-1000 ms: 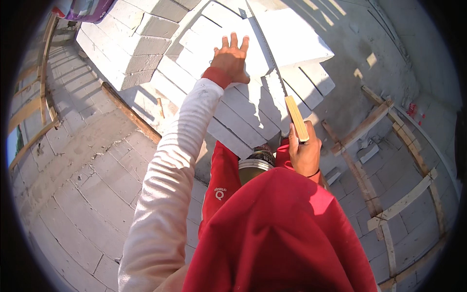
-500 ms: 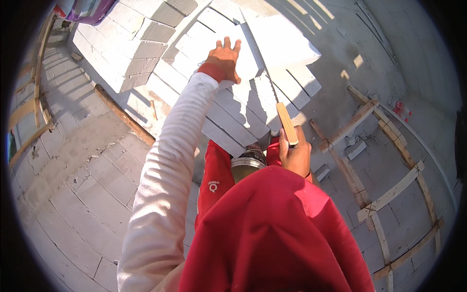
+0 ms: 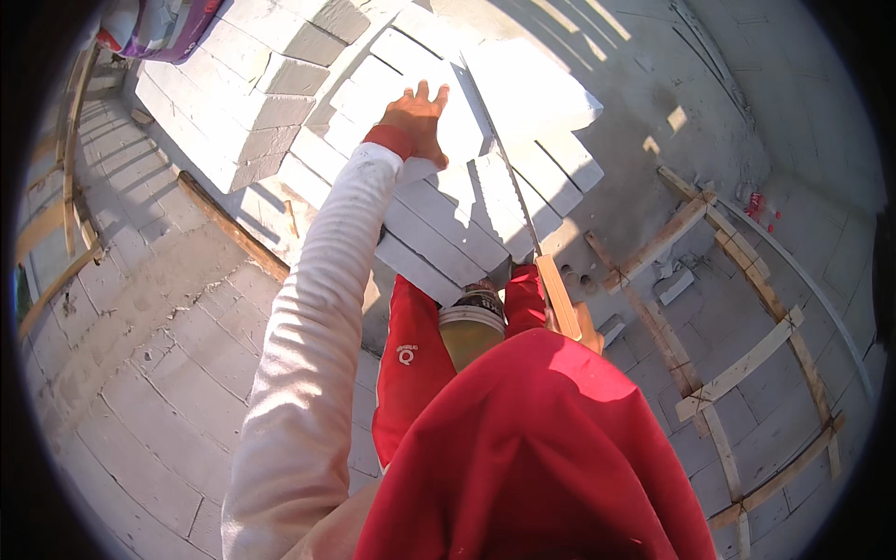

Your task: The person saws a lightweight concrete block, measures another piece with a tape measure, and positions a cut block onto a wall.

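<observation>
My left hand (image 3: 416,119) lies with spread fingers on a white building block, pressing near its left side. A handsaw (image 3: 557,297) with a wooden handle is in my right hand (image 3: 588,329), which is closed around the handle and partly hidden by red cloth. The long thin saw blade runs away from me along the white block (image 3: 537,89), between the part under my left hand and the part to the right. More white blocks (image 3: 443,224) lie in rows beneath it. How deep the blade sits, I cannot tell.
Stacked white blocks (image 3: 280,89) stand at the far left, with a purple bag (image 3: 173,28) beyond. A bucket (image 3: 469,331) is between my red-trousered legs. A wooden ladder-like frame (image 3: 737,373) lies on the right, a plank (image 3: 229,224) on the left.
The saw has slid back toward me, and my right hand has drawn down behind the red cloth. My left hand stays on the block. The view has shifted slightly.
</observation>
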The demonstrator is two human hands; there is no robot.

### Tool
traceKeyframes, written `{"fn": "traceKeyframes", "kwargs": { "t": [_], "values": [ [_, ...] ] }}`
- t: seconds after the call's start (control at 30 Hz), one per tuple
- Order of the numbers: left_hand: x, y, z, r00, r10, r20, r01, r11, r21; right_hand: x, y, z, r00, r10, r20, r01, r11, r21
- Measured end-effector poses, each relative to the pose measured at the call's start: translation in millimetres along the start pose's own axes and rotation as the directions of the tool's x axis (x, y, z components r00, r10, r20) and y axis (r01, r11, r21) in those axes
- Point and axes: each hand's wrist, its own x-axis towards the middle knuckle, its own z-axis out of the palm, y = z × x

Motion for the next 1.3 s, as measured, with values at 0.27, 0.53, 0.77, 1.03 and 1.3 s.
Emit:
{"fn": "traceKeyframes", "kwargs": {
  "t": [0.27,0.53,0.77,1.03,1.3],
  "values": [
    [-4.0,-5.5,3.8,0.999,0.033,0.022,-0.031,0.997,-0.069,83.2,-70.4,27.9,0.996,-0.062,0.058,0.070,0.984,-0.161],
    [6.1,-3.7,-1.5,1.000,0.018,-0.001,-0.018,0.998,-0.067,8.3,-46.8,-6.9,0.998,-0.044,-0.034,0.043,0.999,-0.027],
    [-3.6,-29.6,13.1,1.000,0.010,-0.004,-0.011,0.997,-0.072,48.2,-68.6,25.7,0.992,-0.071,0.102,0.079,0.994,-0.078],
    [6.6,-3.4,-0.5,1.000,0.026,0.018,-0.026,0.999,-0.034,101.1,-72.4,40.8,0.984,-0.173,0.044,0.178,0.974,-0.137],
    [9.8,-12.4,-11.1,0.998,0.058,0.025,-0.057,0.997,-0.052,-1.0,-51.9,-11.4,0.999,-0.029,-0.042,0.027,0.999,-0.040]
  ]
}}
